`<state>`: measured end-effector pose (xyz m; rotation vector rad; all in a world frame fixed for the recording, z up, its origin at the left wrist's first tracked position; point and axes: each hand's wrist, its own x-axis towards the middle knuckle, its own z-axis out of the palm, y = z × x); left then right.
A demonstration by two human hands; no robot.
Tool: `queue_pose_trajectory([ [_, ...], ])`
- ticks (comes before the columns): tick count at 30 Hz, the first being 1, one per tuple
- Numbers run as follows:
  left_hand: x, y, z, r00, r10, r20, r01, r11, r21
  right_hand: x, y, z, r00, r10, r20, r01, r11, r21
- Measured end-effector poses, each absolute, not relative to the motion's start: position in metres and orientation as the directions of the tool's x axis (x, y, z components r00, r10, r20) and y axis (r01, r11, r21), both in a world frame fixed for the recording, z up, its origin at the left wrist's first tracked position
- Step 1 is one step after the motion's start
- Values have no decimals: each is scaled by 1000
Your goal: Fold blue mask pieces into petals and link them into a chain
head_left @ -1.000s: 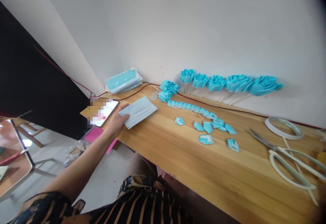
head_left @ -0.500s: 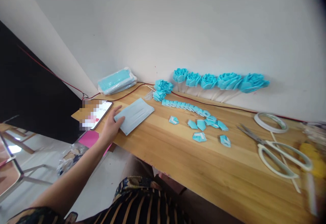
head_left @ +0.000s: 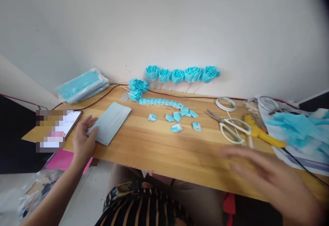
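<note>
My left hand [head_left: 85, 137] rests at the left edge of a flat light-blue face mask [head_left: 111, 123] with no ear loops in sight. Its thumb touches the mask and the fingers are loosely bent, apart from the thumb. Over the front right of the table is my right hand [head_left: 267, 176], smeared by motion, so its grip cannot be made out. Several folded blue petals [head_left: 176, 127] lie in the middle, behind them a row of overlapping petals [head_left: 161, 102]. White-handled scissors [head_left: 232, 130] lie open beyond my right hand.
Several blue flowers on stems [head_left: 177, 76] lean against the wall, with two more [head_left: 138, 85] lying left. Bagged masks [head_left: 82, 85] and a phone [head_left: 68, 123] are on the left. A tape roll [head_left: 226, 104], yellow glue gun [head_left: 267, 137] and blue scraps [head_left: 303, 130] occupy the right.
My right hand has come into view from the right. The view has swung right, showing the glue gun and blue scraps. My left hand stays at the mask's edge.
</note>
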<state>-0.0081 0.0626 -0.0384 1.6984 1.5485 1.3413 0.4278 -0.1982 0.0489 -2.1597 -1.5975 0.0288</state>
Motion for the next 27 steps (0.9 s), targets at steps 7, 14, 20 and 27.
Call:
queue_pose_trajectory([
  [7,-5,59,-34,-117,935,335,512,-232,827,499,-128,15,336,925,178,937,-348,40],
  [14,-7,61,-37,-93,926,366,513,-270,815,471,-133,14,395,903,166,871,-426,243],
  [20,-5,58,-31,-94,931,353,555,-245,795,404,-157,9,477,879,7,879,-477,-23],
  [27,-1,55,-24,-96,936,339,553,-233,800,480,-182,10,475,827,300,870,-493,-18],
])
